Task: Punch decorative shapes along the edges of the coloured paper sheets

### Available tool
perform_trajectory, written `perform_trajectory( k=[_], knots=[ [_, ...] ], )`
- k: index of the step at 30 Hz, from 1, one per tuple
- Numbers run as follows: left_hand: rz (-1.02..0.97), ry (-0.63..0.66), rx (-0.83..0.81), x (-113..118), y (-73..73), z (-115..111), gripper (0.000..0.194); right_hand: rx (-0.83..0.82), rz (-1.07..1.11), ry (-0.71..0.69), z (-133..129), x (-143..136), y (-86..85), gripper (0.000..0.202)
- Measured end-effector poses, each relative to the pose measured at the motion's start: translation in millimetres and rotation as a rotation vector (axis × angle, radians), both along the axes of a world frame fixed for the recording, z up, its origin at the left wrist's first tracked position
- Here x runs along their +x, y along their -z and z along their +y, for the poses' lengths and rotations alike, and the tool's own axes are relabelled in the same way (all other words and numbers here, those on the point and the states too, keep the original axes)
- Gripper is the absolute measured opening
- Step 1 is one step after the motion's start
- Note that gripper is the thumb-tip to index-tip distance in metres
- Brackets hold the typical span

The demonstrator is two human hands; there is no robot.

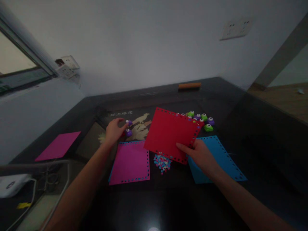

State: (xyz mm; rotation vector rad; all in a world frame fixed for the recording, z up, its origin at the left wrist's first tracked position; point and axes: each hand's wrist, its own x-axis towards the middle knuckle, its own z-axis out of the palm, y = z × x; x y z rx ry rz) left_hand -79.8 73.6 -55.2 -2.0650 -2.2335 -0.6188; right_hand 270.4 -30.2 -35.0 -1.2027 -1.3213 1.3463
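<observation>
My right hand (201,154) grips the lower right corner of a red sheet (169,133) with punched holes along several edges. The sheet is raised and tilted, thumb on top. My left hand (115,130) is beside two purple punches (129,132) with eye-like tops; its fingers are curved and apart, their tips near the upper punch. Below it lies a pink sheet (132,162) with punched edges, over a blue one. Another blue sheet (222,157) lies under my right hand. Small coloured paper bits (162,162) are heaped between the sheets.
Several green and purple punches (208,127) stand behind the red sheet to the right. A plain pink sheet (59,146) lies at the left. An orange-brown bar (189,85) is at the table's back edge. A white device (14,185) with cables sits at the lower left.
</observation>
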Motion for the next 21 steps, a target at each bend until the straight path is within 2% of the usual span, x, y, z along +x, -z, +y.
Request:
perform_trajectory(
  k=[2,5,9,12,16,20,21],
  knots=[
    [-0.002,-0.023,-0.066,-0.8,-2.4,17.8,0.049,0.009,0.004,-0.002,0.7,0.0,1.2,0.029],
    [-0.005,-0.056,-0.159,0.1,-1.3,37.5,0.044,0.015,0.015,-0.012,1.9,0.4,2.6,0.030],
    [-0.016,-0.084,-0.207,3.6,1.8,44.0,0.037,0.008,0.025,-0.003,2.8,0.6,2.0,0.027],
    [-0.035,-0.071,-0.171,7.7,-1.1,40.8,0.033,0.012,0.040,0.009,2.6,0.8,0.4,0.028],
    [-0.078,0.016,-0.032,19.5,-15.6,29.3,0.031,-0.004,0.042,0.037,2.4,3.1,-1.7,0.028],
    [-0.173,0.151,0.100,40.6,-32.7,1.5,0.032,-0.013,0.067,0.081,3.3,5.6,-2.6,0.026],
    [-0.274,0.209,0.140,47.2,-35.3,-7.9,0.031,-0.016,0.083,0.088,3.4,5.6,-2.6,0.027]
  ],
)
